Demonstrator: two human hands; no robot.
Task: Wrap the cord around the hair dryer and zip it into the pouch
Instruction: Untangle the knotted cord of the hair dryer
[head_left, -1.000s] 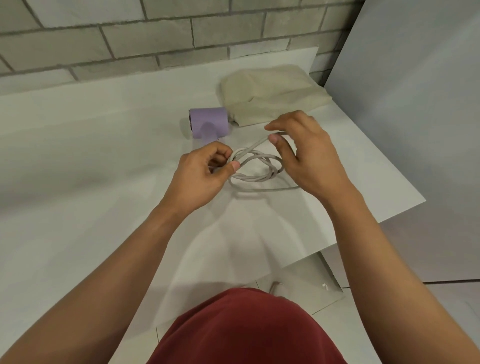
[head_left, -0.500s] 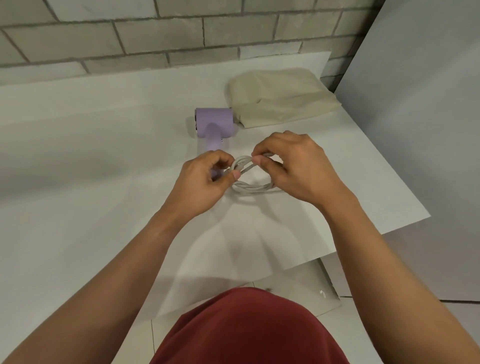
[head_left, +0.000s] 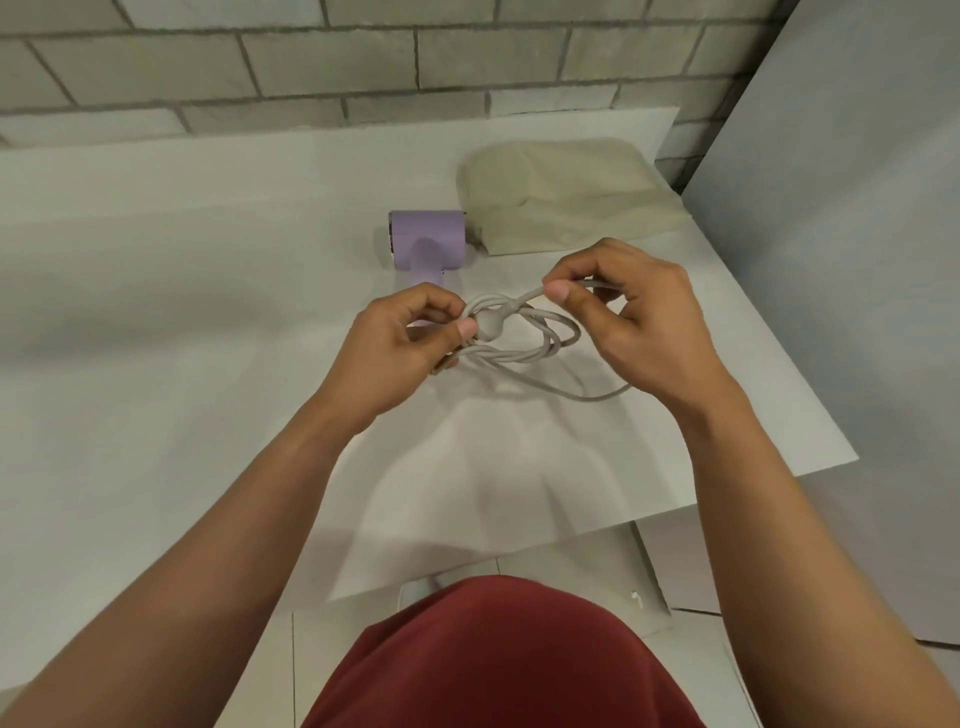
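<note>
Right hand (head_left: 644, 322) now drawing cord (head_left: 524, 357) rightward, left hand (head_left: 395, 353) still pinching it

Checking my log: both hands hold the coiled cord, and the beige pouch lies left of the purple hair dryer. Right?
No. The head view shows the pouch right of the hair dryer, not left. Left hand and right hand do hold the coiled cord.

Bare tabletop (head_left: 182, 312) lies open beside the left hand (head_left: 395, 348) and nearer the person. Loops of cord (head_left: 524, 343) fill the gap to the right hand (head_left: 634, 317). Beyond, a purple hair dryer (head_left: 428, 239) and beige pouch (head_left: 566, 197) sit just beside each other. A brick wall (head_left: 363, 57) closes the back, a grey panel (head_left: 857, 234) the right.
</note>
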